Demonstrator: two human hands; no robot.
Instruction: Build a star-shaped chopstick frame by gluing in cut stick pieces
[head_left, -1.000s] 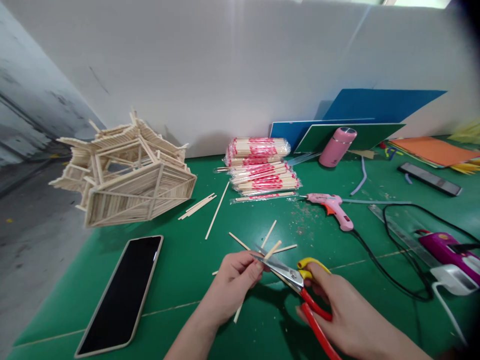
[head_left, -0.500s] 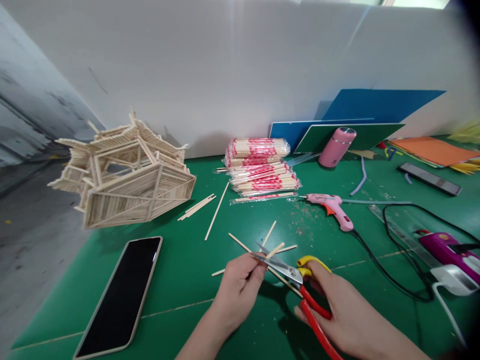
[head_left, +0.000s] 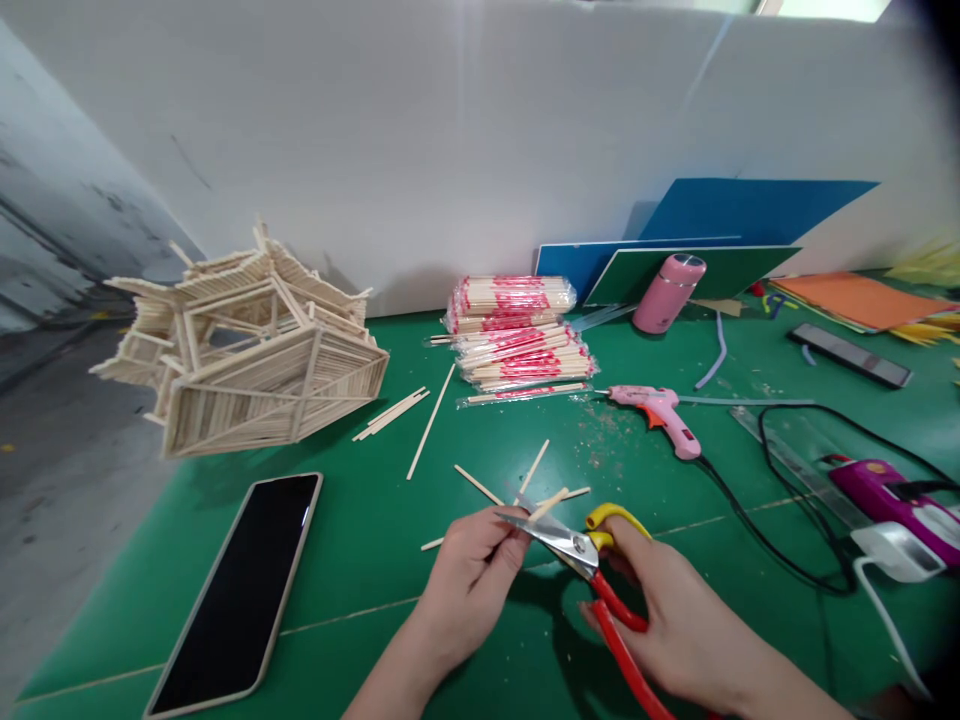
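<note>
- The left hand (head_left: 469, 575) pinches a stick (head_left: 549, 502) at lower centre of the frame, fingers closed on it.
- The right hand (head_left: 667, 620) grips the scissors (head_left: 570, 545), fingers curled through the handles. The blades lie across the stick, nearly closed.
- The stick looks uncut: its tip shows whole above the blades.
- Short pieces (head_left: 480, 485) lie just above the hands, seemingly already trimmed.
- The model (head_left: 255, 360) at upper left looks largely built.
- Wrapped packs (head_left: 521, 340) sit at upper centre.
- The glue gun (head_left: 660, 415) lies untouched, right of centre.

Loose sticks (head_left: 480, 485) before hands; bare mat (head_left: 360, 560) leftward.
</note>
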